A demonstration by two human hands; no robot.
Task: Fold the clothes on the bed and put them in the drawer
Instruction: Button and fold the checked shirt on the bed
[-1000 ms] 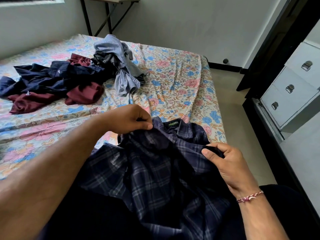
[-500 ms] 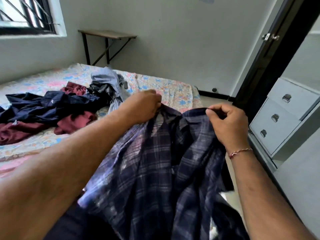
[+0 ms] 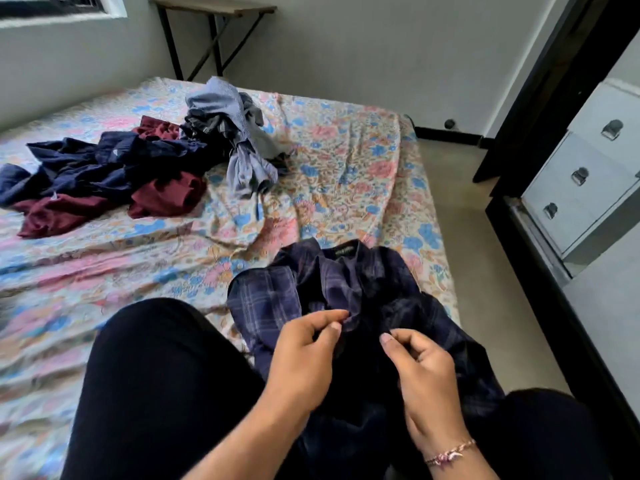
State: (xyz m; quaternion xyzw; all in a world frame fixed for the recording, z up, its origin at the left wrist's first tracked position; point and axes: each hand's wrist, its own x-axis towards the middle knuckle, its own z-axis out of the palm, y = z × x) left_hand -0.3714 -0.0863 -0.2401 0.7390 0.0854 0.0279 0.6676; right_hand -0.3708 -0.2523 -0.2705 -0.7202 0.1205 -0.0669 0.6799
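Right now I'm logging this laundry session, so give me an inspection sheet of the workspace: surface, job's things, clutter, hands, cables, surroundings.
Surface: floral-print bedsheet, wrinkled, covering the bed.
Job's things: dark blue plaid shirt bunched at the bed's near edge and over the lap, collar label up; white drawer unit at right, three drawers seen, all closed.
Clutter: navy and maroon clothes pile and light grey-blue garment heap, unfolded, touching.
Hands: left hand pinches the shirt fabric; right hand curled at the fabric, grip unclear.
Cables: nothing seen.
Surroundings: wooden folding table by the far wall; window at upper left; dark door frame at right.
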